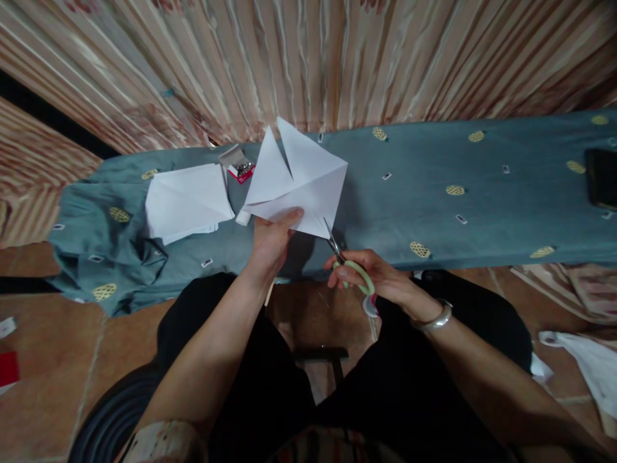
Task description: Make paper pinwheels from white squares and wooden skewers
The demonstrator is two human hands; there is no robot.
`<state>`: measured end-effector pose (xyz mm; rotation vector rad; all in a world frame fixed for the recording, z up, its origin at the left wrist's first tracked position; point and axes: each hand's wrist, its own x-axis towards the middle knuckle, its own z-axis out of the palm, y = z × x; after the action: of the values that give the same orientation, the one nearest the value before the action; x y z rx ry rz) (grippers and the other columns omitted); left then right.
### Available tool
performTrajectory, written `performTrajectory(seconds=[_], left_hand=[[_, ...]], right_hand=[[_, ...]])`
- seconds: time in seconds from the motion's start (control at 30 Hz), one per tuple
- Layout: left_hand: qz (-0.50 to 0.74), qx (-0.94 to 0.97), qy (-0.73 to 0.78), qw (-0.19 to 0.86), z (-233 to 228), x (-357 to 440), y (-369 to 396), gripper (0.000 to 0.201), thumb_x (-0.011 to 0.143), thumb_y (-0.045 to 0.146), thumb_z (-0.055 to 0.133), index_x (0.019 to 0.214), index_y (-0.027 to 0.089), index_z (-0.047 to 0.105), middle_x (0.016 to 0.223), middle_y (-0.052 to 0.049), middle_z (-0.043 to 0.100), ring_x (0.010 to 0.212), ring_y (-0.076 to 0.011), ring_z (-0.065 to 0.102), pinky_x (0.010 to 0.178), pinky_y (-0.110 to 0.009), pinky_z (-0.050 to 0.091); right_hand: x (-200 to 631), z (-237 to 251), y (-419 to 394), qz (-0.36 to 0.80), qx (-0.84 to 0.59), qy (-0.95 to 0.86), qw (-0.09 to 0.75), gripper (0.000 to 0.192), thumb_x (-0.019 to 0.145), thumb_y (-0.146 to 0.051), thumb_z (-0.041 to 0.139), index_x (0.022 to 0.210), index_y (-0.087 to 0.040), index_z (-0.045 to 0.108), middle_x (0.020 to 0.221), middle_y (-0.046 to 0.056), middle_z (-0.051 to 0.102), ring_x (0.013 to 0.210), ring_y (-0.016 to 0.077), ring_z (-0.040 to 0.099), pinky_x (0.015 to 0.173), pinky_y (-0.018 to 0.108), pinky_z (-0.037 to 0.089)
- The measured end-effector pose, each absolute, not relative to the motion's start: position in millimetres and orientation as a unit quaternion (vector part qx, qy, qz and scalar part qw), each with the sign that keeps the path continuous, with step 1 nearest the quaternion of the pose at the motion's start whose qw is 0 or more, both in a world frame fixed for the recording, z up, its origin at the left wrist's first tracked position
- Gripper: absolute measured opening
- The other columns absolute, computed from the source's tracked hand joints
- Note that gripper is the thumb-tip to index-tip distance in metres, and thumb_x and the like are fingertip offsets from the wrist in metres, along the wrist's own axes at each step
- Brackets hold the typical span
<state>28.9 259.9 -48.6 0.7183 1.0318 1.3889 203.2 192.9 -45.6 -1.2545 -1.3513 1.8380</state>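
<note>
A: What is lying around the hands?

B: A bench (482, 193) draped in blue-grey cloth with yellow oval prints is running across the view. On it, to the left, a stack of white paper sheets (187, 200) is lying flat, and just beside its upper right corner a small red-and-white box of metal clips (240, 167) is sitting with its flap open. A dark flat object (601, 177) is resting at the far right edge. Striped, glossy curtains (308, 58) are hanging behind the bench.

A: And the hands themselves?

B: The left hand (272, 241) is gripping the lower edge of a folded white paper (296, 180), thumb on top, holding it up just above the bench so it is blocking part of the cloth behind. The right hand (371, 273) is clenched through the pale green loops of a pair of scissors (344, 257), whose thin metal blades are pointing up, touching the paper's lower right edge.

A: Shapes and textures?

B: The paper is creased into sharp triangular flaps, two points sticking upward. The cloth is wrinkling at the left end. A silvery bangle (436, 319) is circling the right wrist.

A: Counts?

B: One pair of scissors, one held paper, one stack, one clip box.
</note>
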Motion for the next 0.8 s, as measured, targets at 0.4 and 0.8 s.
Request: performTrajectory(seconds=[0.4, 0.8], left_hand=[[0.591, 0.304, 0.457, 0.591, -49.9, 30.6, 257.6, 0.045, 0.056, 0.017, 0.081, 0.100, 0.014, 0.069, 0.095, -0.010, 0.075, 0.096, -0.0296, 0.069, 0.089, -0.045, 0.054], [0.600, 0.298, 0.454, 0.588, -50.9, 29.2, 257.7, 0.046, 0.054, 0.019, 0.083, 0.097, 0.013, 0.069, 0.093, -0.011, 0.075, 0.101, -0.0327, 0.068, 0.089, -0.047, 0.054]], right_hand=[[201.3, -50.8, 195.0, 0.671, -0.469, -0.513, 0.258, 0.051, 0.071, -0.064, 0.071, 0.085, -0.015, 0.069, 0.071, 0.005, 0.071, 0.062, 0.0124, 0.062, 0.057, 0.025, 0.048], [199.9, -47.2, 194.7, 0.666, -0.474, -0.510, 0.267, 0.050, 0.070, -0.063, 0.072, 0.084, -0.016, 0.070, 0.069, 0.003, 0.071, 0.059, 0.0118, 0.061, 0.054, 0.023, 0.046]])
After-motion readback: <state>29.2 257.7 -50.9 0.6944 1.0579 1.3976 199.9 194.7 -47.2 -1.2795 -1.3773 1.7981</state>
